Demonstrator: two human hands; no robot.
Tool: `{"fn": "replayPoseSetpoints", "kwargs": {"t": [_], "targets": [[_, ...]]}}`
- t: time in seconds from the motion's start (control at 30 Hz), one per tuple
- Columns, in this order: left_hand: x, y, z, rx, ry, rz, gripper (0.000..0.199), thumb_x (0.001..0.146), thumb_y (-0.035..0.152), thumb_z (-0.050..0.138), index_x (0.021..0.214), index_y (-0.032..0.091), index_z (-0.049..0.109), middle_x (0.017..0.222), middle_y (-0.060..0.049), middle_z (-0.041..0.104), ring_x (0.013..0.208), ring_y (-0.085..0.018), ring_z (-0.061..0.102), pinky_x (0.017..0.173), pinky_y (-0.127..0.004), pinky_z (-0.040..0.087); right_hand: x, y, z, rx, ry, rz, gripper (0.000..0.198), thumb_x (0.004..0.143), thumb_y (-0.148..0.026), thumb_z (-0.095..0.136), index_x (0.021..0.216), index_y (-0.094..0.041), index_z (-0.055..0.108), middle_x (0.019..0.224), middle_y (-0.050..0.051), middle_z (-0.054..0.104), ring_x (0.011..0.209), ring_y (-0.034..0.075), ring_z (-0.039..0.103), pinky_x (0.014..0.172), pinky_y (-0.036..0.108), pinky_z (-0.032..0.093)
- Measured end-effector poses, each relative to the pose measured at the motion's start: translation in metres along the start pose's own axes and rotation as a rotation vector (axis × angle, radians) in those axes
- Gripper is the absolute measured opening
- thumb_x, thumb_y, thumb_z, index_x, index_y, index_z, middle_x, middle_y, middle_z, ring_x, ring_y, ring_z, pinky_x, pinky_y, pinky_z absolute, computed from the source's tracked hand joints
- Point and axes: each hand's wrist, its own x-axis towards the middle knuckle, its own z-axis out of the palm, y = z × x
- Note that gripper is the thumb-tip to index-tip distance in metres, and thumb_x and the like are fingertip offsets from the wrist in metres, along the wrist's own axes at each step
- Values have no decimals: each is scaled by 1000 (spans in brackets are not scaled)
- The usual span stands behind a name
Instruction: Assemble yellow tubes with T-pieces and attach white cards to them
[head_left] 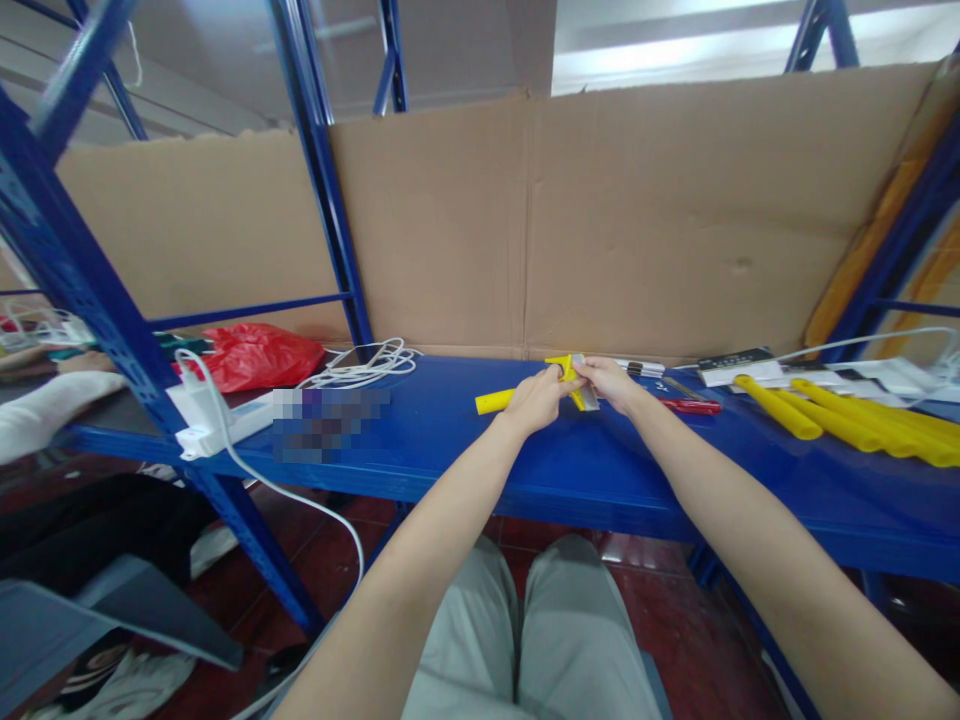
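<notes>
A yellow tool with a round handle (493,402) and a wide yellow head, resembling a scraper, is held just above the blue shelf top (442,440). My left hand (534,398) is closed around the handle close to the head. At the head, my right hand (609,383) pinches a flat greyish strip (588,402) that lies against it. Fingers cover part of the join, so how the strip sits there is hidden. Right of my hands lies a red-handled tool (691,407), beside small black-and-white items (641,369).
Several yellow tubular handles (840,420) lie at right, near a black-and-white box (739,366). Leftward are a coiled white cable (367,365), a red plastic bag (259,357) and a power strip (247,418). Cardboard (637,220) walls the back. Another person's sleeve (56,410) shows far left.
</notes>
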Motion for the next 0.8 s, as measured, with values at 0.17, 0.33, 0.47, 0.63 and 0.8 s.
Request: {"fn": "replayPoseSetpoints", "kwargs": {"t": [0.17, 0.33, 0.47, 0.63, 0.8], "targets": [[0, -1, 0, -8, 38, -11, 53, 93, 10, 37, 137, 37, 51, 117, -6, 50, 104, -19, 55, 87, -31, 47, -2, -3, 5, 50, 110, -40, 32, 68, -46, 72, 71, -18, 58, 65, -1, 60, 60, 11, 50, 55, 22, 40], [0, -3, 2, -27, 69, -14, 52, 94, 10, 37, 136, 37, 52, 117, -6, 51, 106, -19, 54, 87, -30, 47, -6, -8, 7, 127, 117, -1, 29, 68, -43, 74, 72, -18, 58, 64, -2, 59, 59, 11, 52, 56, 23, 41], [1, -4, 4, -47, 80, -13, 49, 95, 11, 38, 136, 33, 54, 114, -6, 53, 105, -18, 55, 88, -29, 47, -7, -10, 7, 156, 90, 31, 36, 66, -47, 77, 67, -19, 55, 62, -2, 58, 58, 11, 53, 56, 23, 43], [2, -4, 4, -54, 92, -18, 49, 95, 12, 37, 135, 34, 54, 114, -7, 52, 105, -19, 55, 90, -30, 47, -9, -15, 11, 172, 120, 62, 36, 70, -47, 75, 67, -19, 53, 57, -3, 55, 52, 10, 51, 50, 22, 43], [4, -7, 6, -65, 93, -115, 48, 96, 14, 38, 137, 34, 52, 112, -8, 51, 104, -20, 56, 89, -32, 48, -10, -17, 11, 190, 56, 123, 23, 85, -36, 64, 72, -18, 57, 60, -1, 59, 52, 11, 54, 50, 22, 44]]}}
